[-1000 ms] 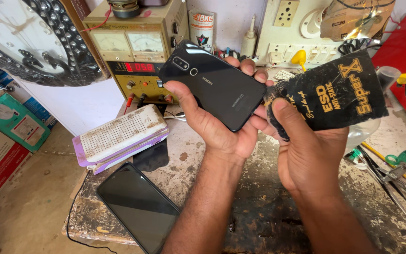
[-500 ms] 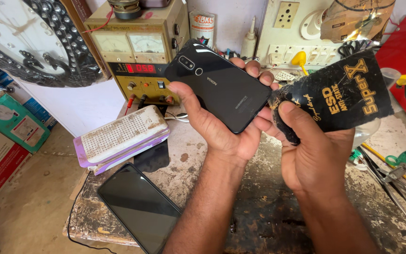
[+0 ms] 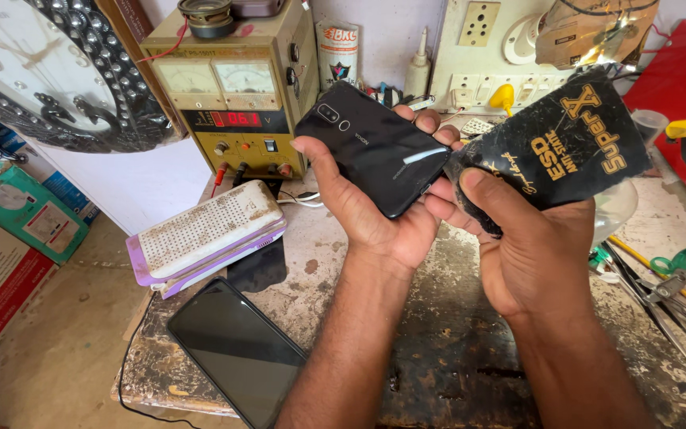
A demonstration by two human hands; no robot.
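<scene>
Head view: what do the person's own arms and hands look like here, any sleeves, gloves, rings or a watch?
Both forearms are bare as far as the frame shows, with no sleeve edge in sight. The left hand and the right hand wear no gloves. No ring, watch or wristband shows on either. The nails that show are short and unpainted. No tape, bandage or markings can be seen.

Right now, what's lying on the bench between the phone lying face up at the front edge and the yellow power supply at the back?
In the head view, between the face-up phone and the power supply lies a white perforated block on purple sheets, with a dark flat piece beside it.
</scene>
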